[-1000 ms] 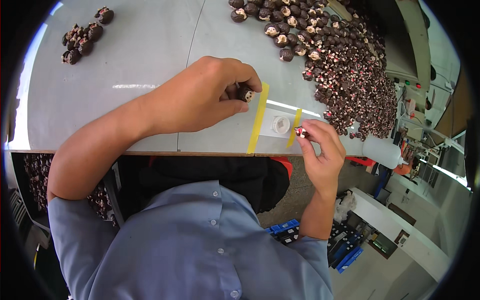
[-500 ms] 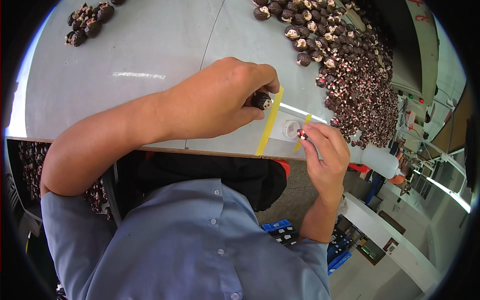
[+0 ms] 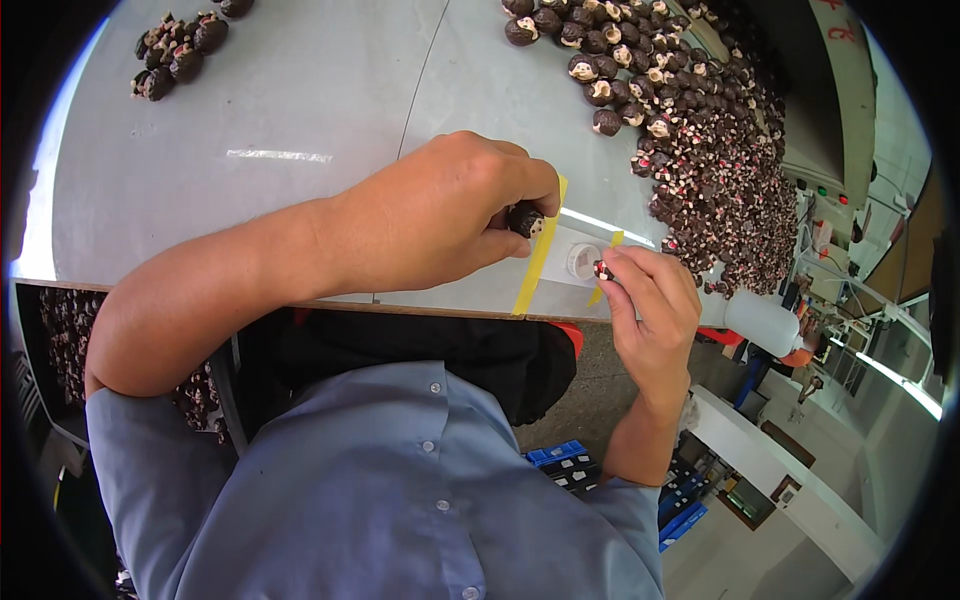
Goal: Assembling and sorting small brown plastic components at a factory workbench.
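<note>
My left hand [image 3: 440, 215] is curled shut around a dark rounded nut-like piece [image 3: 524, 220], pinched between thumb and fingertips just above the near table edge. My right hand [image 3: 652, 300] is closed on a smaller dark bit with red and white flecks [image 3: 603, 270], held at the tips of thumb and forefinger, just right of the left hand and apart from it.

Between the two hands a small white ring-shaped fitting [image 3: 581, 260] sits on the grey table [image 3: 300, 200], framed by two strips of yellow tape [image 3: 538, 255], one on each side. Judging by this, both pieces want presenting squarely over that spot, gripped lightly at the tips so they do not roll or slip out.

Beyond the right hand, a large heap of dark pieces [image 3: 720, 170] spreads along the table's far right. Far beyond the left hand lies a small cluster of the same [image 3: 180, 55].

Below the right hand, under the table, blue trays [image 3: 570, 465] hold dark parts. A white bottle-like container [image 3: 760, 320] lies just right of the right hand. Labels are too small to tell.
</note>
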Demonstrator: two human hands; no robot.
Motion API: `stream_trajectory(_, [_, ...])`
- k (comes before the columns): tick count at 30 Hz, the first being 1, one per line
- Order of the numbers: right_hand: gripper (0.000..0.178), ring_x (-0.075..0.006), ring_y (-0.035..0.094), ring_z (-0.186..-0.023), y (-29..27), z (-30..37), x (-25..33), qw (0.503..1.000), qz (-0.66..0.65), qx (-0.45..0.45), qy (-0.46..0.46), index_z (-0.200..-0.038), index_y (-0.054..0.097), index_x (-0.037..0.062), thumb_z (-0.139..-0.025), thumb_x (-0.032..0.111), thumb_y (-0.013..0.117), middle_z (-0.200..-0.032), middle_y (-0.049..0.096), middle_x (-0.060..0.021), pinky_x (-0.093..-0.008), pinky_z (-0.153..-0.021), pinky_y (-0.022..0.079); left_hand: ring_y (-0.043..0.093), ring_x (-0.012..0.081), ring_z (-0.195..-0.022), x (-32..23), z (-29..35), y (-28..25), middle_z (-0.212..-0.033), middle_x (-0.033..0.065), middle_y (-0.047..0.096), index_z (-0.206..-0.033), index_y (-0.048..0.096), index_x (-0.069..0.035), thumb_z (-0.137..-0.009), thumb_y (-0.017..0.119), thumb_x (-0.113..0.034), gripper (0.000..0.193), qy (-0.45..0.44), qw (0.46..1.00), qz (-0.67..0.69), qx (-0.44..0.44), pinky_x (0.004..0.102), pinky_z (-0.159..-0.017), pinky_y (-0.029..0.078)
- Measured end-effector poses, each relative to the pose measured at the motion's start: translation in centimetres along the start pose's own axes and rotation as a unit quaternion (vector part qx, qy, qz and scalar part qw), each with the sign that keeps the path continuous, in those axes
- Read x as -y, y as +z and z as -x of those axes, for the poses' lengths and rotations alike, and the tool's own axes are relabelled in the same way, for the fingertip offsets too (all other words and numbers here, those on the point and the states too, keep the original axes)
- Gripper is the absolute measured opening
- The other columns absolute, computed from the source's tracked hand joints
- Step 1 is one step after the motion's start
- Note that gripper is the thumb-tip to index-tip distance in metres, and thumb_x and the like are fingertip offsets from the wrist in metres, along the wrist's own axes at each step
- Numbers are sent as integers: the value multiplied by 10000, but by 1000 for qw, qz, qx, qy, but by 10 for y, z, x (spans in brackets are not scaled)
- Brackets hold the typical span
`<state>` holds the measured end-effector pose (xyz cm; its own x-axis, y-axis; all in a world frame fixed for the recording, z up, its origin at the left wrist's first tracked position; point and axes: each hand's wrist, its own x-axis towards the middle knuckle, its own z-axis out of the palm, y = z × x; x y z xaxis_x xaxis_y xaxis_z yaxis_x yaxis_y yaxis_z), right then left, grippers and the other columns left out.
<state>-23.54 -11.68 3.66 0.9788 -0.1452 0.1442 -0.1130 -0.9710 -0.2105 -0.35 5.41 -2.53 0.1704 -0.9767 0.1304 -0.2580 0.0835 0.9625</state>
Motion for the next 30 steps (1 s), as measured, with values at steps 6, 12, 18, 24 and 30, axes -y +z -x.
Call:
stream_trajectory(6, [335,-298,696,-898,-4,-1,2,1000,-1,10,9,-1103,773,6,-774,-24,832,-1046,744,-118,-400,-787,536,734,249,-814,-2,1,-1,-998,133,681,-1108,700,22,-861,817,14,274,0,1000,-18,20,346,-697,611])
stream_trajectory(12, [336,-301,698,-894,-10,-2,6,1000,-20,-11,11,-1098,774,10,-770,-30,836,-1051,751,-119,-396,-780,539,730,291,-772,-7,1,0,-954,185,707,-1088,715,35,-838,837,-22,284,-13,999,37,9,391,-715,591])
stream_trajectory(18, [390,-298,711,-937,-9,-2,15,992,-101,-75,21,-1107,755,-14,-735,-69,856,-1070,752,-164,-384,-819,564,717,135,-912,-22,-2,-2,-1035,100,750,-1152,701,29,-900,826,-5,283,-135,978,138,76,298,-799,609])
stream_trajectory(24, [401,-289,734,-896,8,-8,33,966,-200,-161,16,-1100,734,33,-735,-38,884,-1060,758,-121,-374,-750,567,705,114,-961,-17,-2,3,-1042,61,757,-1178,697,30,-909,851,-59,323,-164,960,206,98,288,-877,593])
stream_trajectory(30, [388,-305,721,-922,13,-12,35,971,-189,-145,-2,-1094,728,-10,-742,-49,887,-1062,751,-180,-379,-791,578,699,109,-954,-16,-2,2,-1034,53,757,-1171,704,22,-904,864,-84,329,-156,964,187,106,285,-846,585])
